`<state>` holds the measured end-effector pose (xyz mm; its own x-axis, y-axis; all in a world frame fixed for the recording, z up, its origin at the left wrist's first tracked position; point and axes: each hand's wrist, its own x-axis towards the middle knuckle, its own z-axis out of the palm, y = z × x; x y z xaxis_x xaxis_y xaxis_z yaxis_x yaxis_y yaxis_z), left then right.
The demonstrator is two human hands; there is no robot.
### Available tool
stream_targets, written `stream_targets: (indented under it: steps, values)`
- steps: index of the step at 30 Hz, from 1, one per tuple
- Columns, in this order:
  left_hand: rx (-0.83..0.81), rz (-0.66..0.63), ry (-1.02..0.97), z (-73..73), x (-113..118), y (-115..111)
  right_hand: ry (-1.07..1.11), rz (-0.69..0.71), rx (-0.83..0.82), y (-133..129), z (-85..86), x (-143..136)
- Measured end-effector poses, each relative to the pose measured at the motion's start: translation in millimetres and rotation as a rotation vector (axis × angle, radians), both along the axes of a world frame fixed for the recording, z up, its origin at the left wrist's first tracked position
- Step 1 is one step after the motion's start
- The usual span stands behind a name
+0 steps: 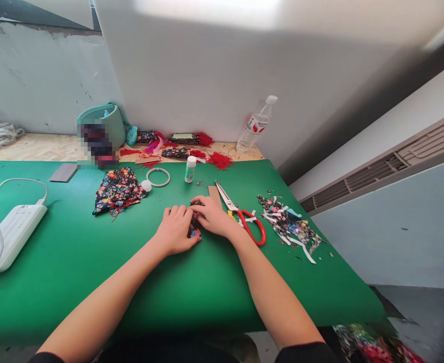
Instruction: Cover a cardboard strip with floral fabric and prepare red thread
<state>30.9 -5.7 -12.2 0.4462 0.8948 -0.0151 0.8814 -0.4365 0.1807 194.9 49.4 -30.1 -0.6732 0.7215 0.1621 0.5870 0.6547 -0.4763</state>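
Note:
Between my hands on the green table mat lies a small dark floral fabric piece (195, 228), largely covered by my fingers. My left hand (176, 228) holds its left side, fingers curled over it and thumb at the near edge. From the right, my right hand (210, 214) grips its upper end with bent fingers. Red-handled scissors (244, 214) rest just right of my right hand, blades pointing away. Partly under them is a brown card strip (214, 195). A white glue stick (190, 169) stands uncapped beyond my hands, with a white cap (146, 186) to its left.
Stacked floral fabric pieces (118, 190) and a white ring (158, 177) lie left. Fabric and paper scraps (290, 222) are heaped right. At the back stand a water bottle (257, 123) and a green basket (112, 123) near red tassels (220, 160). A power strip (15, 237) sits far left.

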Motion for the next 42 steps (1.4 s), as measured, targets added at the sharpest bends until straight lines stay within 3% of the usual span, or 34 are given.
stream_targets:
  steps: [4,9,14,20,25,29,32,35,39,42]
  values:
    - [0.008,-0.061,0.013,3.6,-8.3,3.8,-0.120,-0.090,0.005,-2.9,13.6,13.0]
    - [0.045,-0.054,-0.015,-1.6,-23.1,18.8,-0.205,-0.140,-0.176,-5.2,25.7,17.8]
    - [0.115,-0.073,0.003,-11.8,-25.8,27.8,-0.153,-0.227,-0.391,-7.6,25.3,10.3]
    - [0.279,-0.065,-0.037,-29.6,-29.3,33.8,-0.049,-0.355,-0.464,-6.0,16.1,4.0]
    - [0.316,-0.010,-0.024,-32.1,-22.6,35.9,-0.089,-0.452,-0.384,-9.8,12.4,-5.6]
    - [0.326,0.002,0.008,-17.1,-26.3,35.8,-0.208,-0.468,-0.219,-19.3,15.9,-16.9]
    - [0.385,0.186,-0.022,-1.1,-46.9,38.9,-0.310,-0.447,-0.134,-25.5,17.4,-22.6]
    - [0.419,0.550,-0.036,10.8,-78.1,45.2,-0.354,-0.449,-0.122,-28.2,17.8,-24.2]
    - [0.283,0.901,-0.057,15.7,-112.9,53.6,-0.348,-0.458,-0.172,-29.1,21.8,-23.6]
    - [0.111,0.974,-0.046,12.3,-124.5,57.9,-0.329,-0.470,-0.178,-28.7,26.5,-23.7]
